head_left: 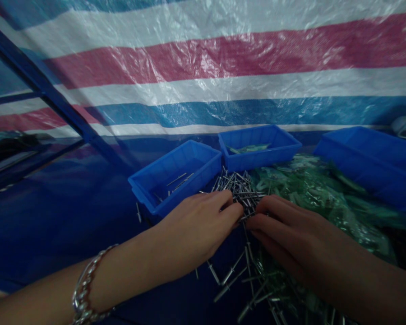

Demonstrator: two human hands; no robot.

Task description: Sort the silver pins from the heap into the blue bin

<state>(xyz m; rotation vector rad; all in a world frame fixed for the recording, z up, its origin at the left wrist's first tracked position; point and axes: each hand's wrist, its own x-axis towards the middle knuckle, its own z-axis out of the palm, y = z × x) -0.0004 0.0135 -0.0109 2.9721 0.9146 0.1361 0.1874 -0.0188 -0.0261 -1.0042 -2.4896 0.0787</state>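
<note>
A heap of thin metal rivets (238, 184) lies on the blue surface, with more rivets (230, 275) scattered nearer the camera. My left hand (206, 221) is at the left side of the heap, its fingers curled and pressed together; what they hold, if anything, is hidden. My right hand (287, 230) touches the heap's right side, fingers bent together, and I cannot make out what is between them. The fingertips of both hands are close to each other. Several rivets lie in the left blue bin (176, 174), just beyond my left hand.
Another blue bin (260, 146) behind the heap contains green plastic pieces. Green plastic bags (311, 189) lie to the right, beside a large blue bin (375, 158). A striped plastic sheet (203, 58) hangs behind, and a blue metal frame (50, 97) stands at the left.
</note>
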